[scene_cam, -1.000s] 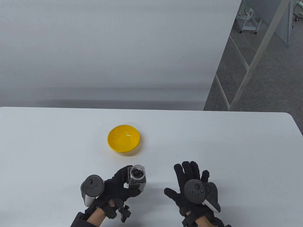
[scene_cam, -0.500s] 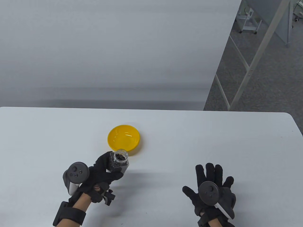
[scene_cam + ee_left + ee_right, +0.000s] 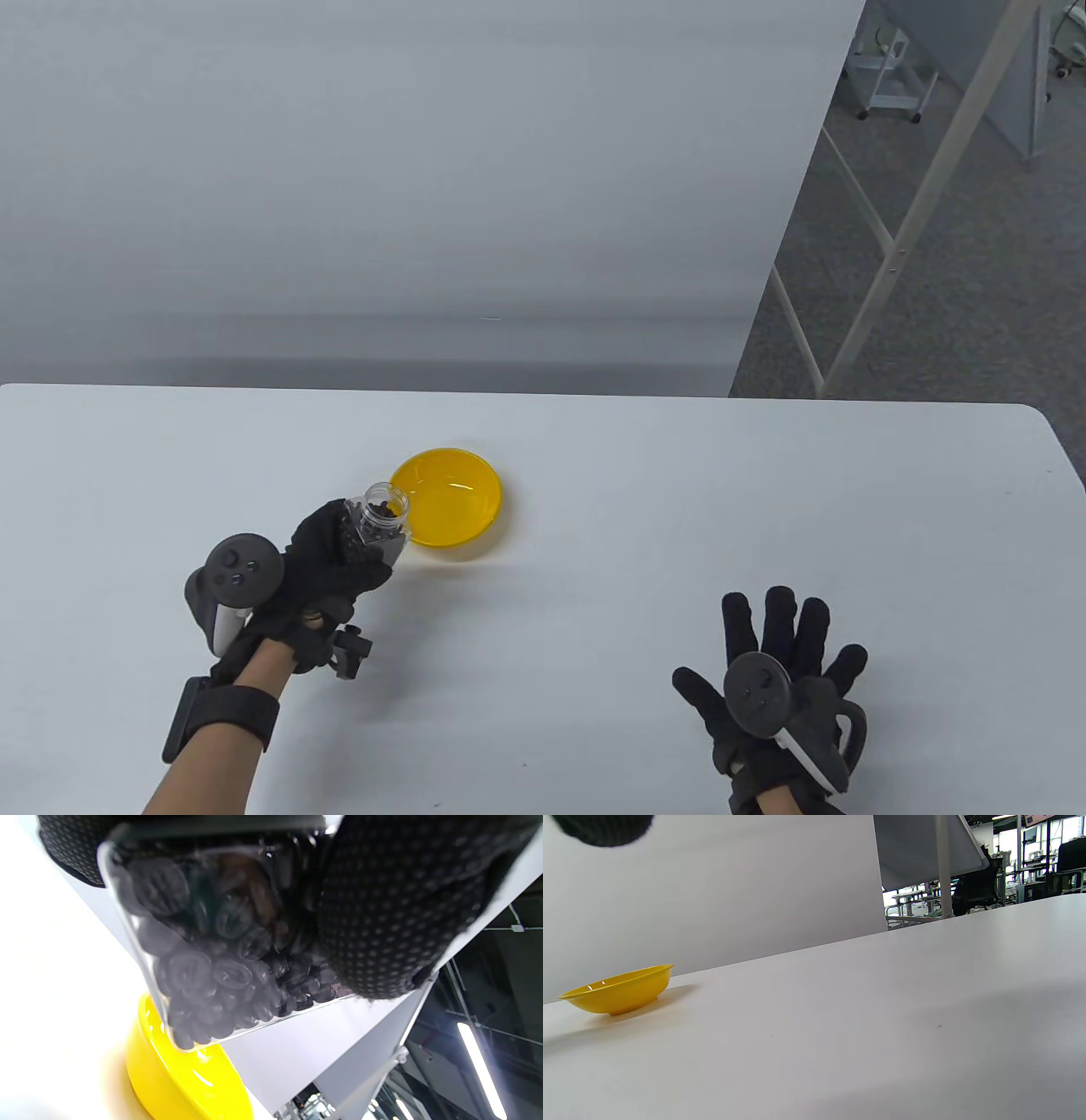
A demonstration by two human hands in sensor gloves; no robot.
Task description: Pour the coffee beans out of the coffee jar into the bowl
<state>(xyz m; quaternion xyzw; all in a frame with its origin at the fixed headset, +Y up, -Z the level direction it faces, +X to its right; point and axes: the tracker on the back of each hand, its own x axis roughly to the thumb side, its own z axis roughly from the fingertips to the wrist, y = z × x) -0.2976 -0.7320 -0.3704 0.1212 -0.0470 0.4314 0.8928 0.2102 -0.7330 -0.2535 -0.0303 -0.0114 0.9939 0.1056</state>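
A yellow bowl (image 3: 450,497) stands on the white table (image 3: 594,526), with nothing showing inside it. My left hand (image 3: 327,564) grips a clear open coffee jar (image 3: 379,526) of dark beans, held above the table at the bowl's left rim, mouth tilted towards the bowl. In the left wrist view the jar (image 3: 220,955) fills the frame with the bowl (image 3: 182,1077) just beyond it. My right hand (image 3: 776,679) lies flat on the table at the front right, fingers spread, holding nothing. The right wrist view shows the bowl (image 3: 619,988) far to the left.
The table's far edge meets a grey wall panel (image 3: 382,170). Metal frame legs (image 3: 891,255) stand on the carpet beyond the table's right rear corner.
My left hand has carried the jar forward and left from the table's front to the bowl's left rim and tilted it. My right hand has slid right and back towards the front edge.
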